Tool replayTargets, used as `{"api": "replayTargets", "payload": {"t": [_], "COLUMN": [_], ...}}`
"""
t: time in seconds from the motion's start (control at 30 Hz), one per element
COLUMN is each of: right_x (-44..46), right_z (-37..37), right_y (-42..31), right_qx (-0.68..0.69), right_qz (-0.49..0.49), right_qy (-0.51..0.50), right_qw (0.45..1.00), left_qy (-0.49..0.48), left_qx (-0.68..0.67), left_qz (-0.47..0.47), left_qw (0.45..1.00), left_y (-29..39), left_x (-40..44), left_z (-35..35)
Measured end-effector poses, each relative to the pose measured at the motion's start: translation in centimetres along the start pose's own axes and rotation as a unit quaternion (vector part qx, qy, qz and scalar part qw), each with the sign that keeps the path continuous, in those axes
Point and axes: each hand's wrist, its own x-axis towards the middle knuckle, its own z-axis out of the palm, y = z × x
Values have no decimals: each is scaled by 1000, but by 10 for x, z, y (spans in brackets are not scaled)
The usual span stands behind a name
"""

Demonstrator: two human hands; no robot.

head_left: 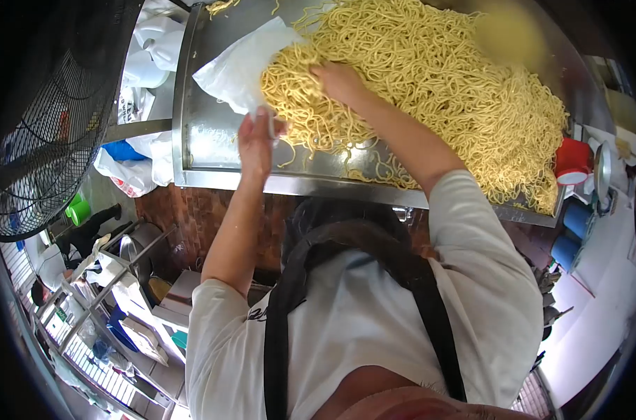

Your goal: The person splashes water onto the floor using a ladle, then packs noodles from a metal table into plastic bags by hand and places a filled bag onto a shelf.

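Note:
A large heap of yellow noodles (pixel 430 84) covers much of a steel tray table. At the heap's left end a white plastic bag (pixel 237 66) lies spread, with a clump of noodles against and partly over its right side. My left hand (pixel 256 143) is at the bag's lower edge, fingers curled, with a bit of white film between thumb and fingers. My right hand (pixel 342 84) reaches across from the right, its fingers closed into the clump; the fingertips are partly hidden among the strands.
The steel table (pixel 220 140) has a raised rim along its near edge. A wire fan guard (pixel 59 140) stands at the left, near white jugs (pixel 157 42). A red container (pixel 574 161) and blue cups (pixel 570 234) are on the right. A rack (pixel 115 280) with goods stands lower left.

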Motion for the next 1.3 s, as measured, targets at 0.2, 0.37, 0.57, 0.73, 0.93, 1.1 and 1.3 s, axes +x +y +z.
{"api": "replayTargets", "payload": {"t": [0.2,0.37,0.57,0.73,0.93,1.1,1.3], "right_x": [20,12,-8,22,16,3,24], "right_z": [-32,-13,35,1,-26,-21,-25], "right_y": [-112,-75,-36,-101,-104,-11,-2], "right_qx": [410,124,-50,312,356,-97,110], "right_qz": [-159,-159,-49,-213,-195,-52,-54], "right_qy": [17,46,61,106,-63,215,-58], "right_qw": [898,978,996,920,911,970,991], "left_qy": [-164,-42,0,-119,-135,-75,-60], "left_qx": [-91,-156,-165,-165,-216,77,555], "left_qz": [5,25,-60,-78,31,182,310], "left_qw": [982,987,984,976,966,978,770], "left_y": [43,78,56,70,108,43,-19], "left_x": [-53,-21,-13,-76,-36,32,86], "left_z": [53,21,11,70,53,20,54]}}
